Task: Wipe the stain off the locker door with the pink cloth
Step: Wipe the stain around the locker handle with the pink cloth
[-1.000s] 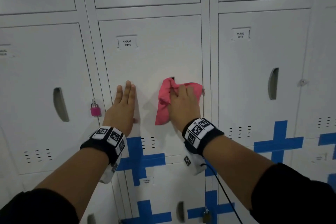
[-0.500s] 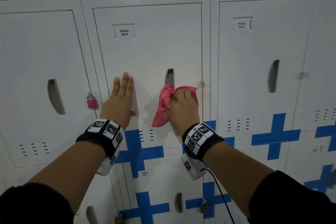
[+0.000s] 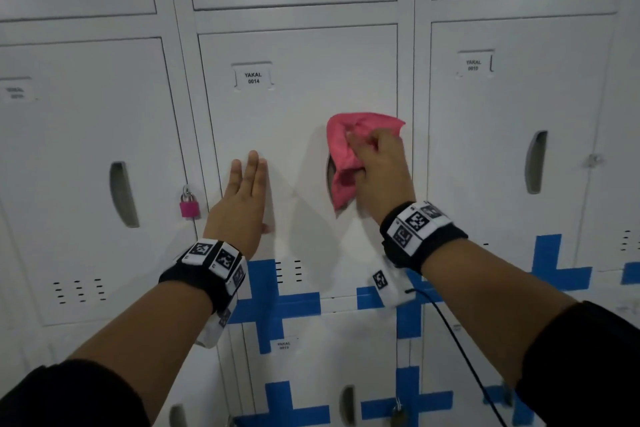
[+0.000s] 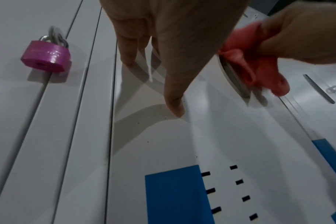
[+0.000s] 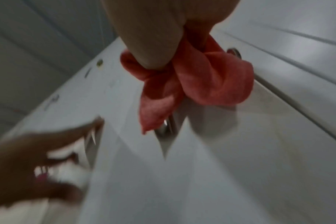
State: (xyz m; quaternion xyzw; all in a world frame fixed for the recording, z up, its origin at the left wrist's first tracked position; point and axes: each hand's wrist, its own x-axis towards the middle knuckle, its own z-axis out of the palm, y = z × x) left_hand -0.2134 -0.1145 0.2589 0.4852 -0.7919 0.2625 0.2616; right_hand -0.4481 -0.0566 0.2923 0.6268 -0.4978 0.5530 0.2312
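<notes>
While my right hand [image 3: 379, 172] bunches the cloth [image 3: 349, 156] in curled fingers [image 5: 153, 50], pressing it against the door [image 3: 298, 107] marked 0014, my left hand [image 3: 242, 204] lies flat on the same door with straight fingers, down and to the left of the cloth. The cloth sits on the right half of the door, over the top of its recessed handle slot [image 4: 233, 75], and a loose tail of it hangs across that slot. I can't pick out any stain from here; the right wrist view is blurred. Just off the door's right edge, by the cloth, is a small metal hasp [image 5: 234, 52]. To the left of my left hand, a pink padlock [image 3: 189, 206] hangs at the seam with the neighbouring locker, close to the hand but not touching it. Below both hands run vent slits [image 4: 238, 191] and blue tape crosses [image 3: 273, 298]. A black cable [image 3: 460, 347] trails down from my right wristband across the lower lockers.
</notes>
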